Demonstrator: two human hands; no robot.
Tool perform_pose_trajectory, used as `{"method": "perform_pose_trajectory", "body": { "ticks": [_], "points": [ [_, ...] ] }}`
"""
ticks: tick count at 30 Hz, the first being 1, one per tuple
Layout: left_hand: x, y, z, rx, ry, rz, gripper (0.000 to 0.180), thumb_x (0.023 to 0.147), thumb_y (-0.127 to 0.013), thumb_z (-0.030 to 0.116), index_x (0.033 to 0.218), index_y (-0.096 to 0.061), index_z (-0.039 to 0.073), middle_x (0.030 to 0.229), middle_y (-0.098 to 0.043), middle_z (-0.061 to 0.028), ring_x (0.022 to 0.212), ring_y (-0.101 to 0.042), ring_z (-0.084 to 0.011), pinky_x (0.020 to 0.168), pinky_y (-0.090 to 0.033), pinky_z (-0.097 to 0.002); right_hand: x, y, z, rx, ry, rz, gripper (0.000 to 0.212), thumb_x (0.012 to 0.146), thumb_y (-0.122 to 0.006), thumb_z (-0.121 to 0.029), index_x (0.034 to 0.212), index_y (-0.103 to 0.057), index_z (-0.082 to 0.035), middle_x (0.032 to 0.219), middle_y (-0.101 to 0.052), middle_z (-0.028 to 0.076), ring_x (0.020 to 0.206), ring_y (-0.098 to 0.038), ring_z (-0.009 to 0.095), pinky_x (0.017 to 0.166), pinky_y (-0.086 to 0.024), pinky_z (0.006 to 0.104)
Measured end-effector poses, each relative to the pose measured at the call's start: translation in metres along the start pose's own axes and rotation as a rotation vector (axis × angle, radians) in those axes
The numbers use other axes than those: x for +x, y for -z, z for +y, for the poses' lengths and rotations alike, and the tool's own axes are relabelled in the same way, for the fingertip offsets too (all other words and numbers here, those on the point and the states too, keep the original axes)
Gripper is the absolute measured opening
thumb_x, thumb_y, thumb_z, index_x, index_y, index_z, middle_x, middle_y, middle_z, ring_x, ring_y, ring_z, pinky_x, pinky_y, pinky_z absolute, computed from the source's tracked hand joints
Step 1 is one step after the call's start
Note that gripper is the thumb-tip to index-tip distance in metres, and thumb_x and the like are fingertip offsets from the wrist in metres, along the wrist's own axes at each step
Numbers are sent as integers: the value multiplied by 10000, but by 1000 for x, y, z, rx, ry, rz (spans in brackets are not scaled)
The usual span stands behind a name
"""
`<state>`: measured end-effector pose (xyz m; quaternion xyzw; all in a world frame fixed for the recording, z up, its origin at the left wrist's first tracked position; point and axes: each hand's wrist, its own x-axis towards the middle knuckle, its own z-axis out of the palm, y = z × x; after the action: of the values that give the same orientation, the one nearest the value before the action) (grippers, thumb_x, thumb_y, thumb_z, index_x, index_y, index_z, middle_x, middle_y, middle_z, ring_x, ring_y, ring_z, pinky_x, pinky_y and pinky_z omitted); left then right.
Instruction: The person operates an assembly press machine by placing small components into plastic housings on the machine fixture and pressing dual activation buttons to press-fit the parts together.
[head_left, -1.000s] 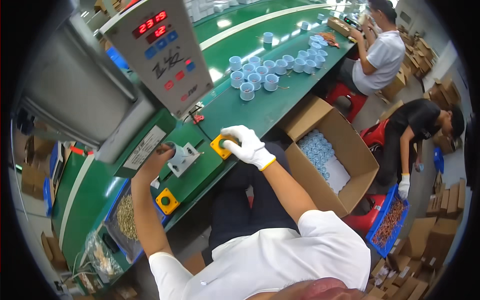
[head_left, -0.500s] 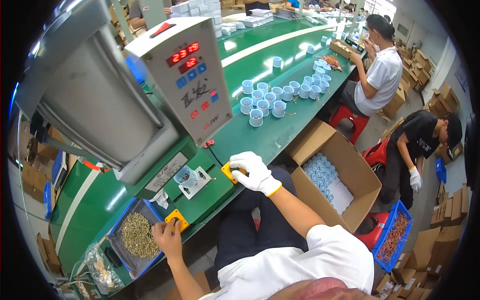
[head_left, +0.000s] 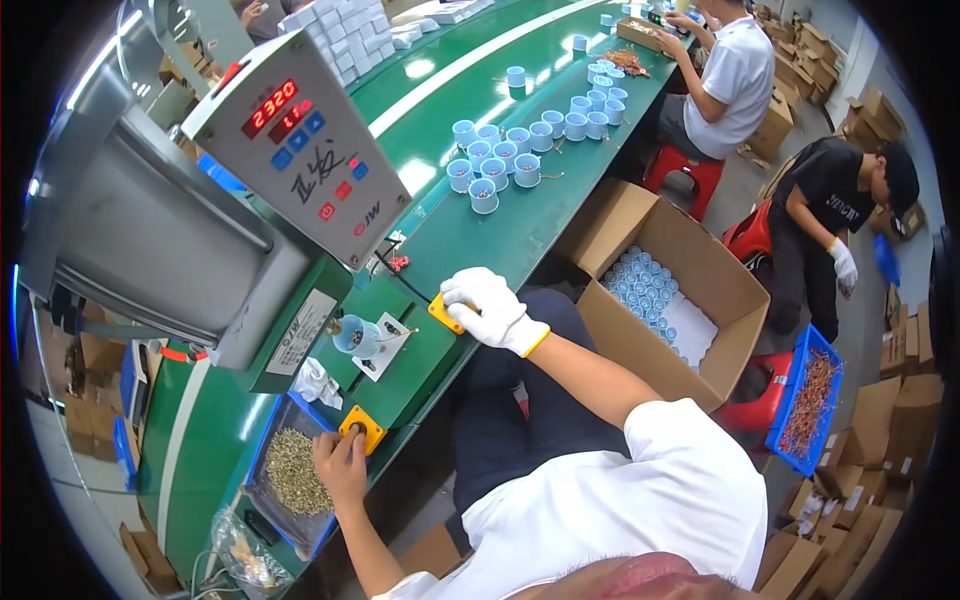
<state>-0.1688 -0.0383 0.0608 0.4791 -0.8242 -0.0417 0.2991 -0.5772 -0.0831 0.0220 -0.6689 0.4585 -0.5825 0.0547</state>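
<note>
My bare left hand (head_left: 341,466) has its fingers on the black button of a yellow button box (head_left: 362,430), by the bench edge. My right hand (head_left: 488,308), in a white glove, lies over a second yellow button box (head_left: 446,315) with its fingers curved and its thumb apart; its button is hidden. Neither hand lifts anything. Between them stands a bench press with a grey cylinder (head_left: 160,215) and a control box (head_left: 300,150) with red digits. Under it, a light-blue cup (head_left: 357,338) sits on a white plate (head_left: 385,348), with a brass-coloured tip (head_left: 335,327) at its rim.
A blue tray of small brass-coloured parts (head_left: 297,470) stands beside my left hand. Several blue cups (head_left: 480,155) stand along the green bench. A carton (head_left: 680,290) of cups is to my right, near a blue bin of reddish pieces (head_left: 808,400). Two co-workers sit at the right.
The view has shifted and turned slightly. My hands stay at the two button boxes. The digits on the control box have changed, and a brass-coloured tip now shows at the cup's rim.
</note>
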Motion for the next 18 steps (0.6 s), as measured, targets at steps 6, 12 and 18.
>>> {"method": "perform_pose_trajectory", "body": {
  "ticks": [6, 12, 18],
  "points": [
    [-73, 45, -90, 444, 402, 10, 341, 933, -783, 130, 1260, -768, 35, 1362, -673, -206, 1240, -649, -441, 1055, -516, -517, -11, -8, 0, 119, -221, -63, 125, 949, -727, -181, 1025, -739, -82, 1129, -775, 116, 1098, -704, 366, 993, -559, 472],
    [-59, 72, -73, 487, 619, -304, 217, 925, -764, 150, 1112, -806, 47, 1169, -741, -156, 1116, -702, -412, 964, -551, -490, -11, -7, 7, 101, -203, -19, 143, 935, -736, -160, 1048, -756, -75, 1127, -773, 132, 1087, -706, 371, 981, -569, 471],
    [-79, 65, -81, 423, 556, -106, 195, 961, -751, 159, 1095, -832, 42, 1202, -775, -144, 1081, -735, -370, 925, -573, -438, -4, -5, -3, -23, -36, -13, 232, 863, -765, -106, 1085, -737, -47, 1231, -754, 168, 1125, -703, 381, 1005, -566, 481]
  ]
}}
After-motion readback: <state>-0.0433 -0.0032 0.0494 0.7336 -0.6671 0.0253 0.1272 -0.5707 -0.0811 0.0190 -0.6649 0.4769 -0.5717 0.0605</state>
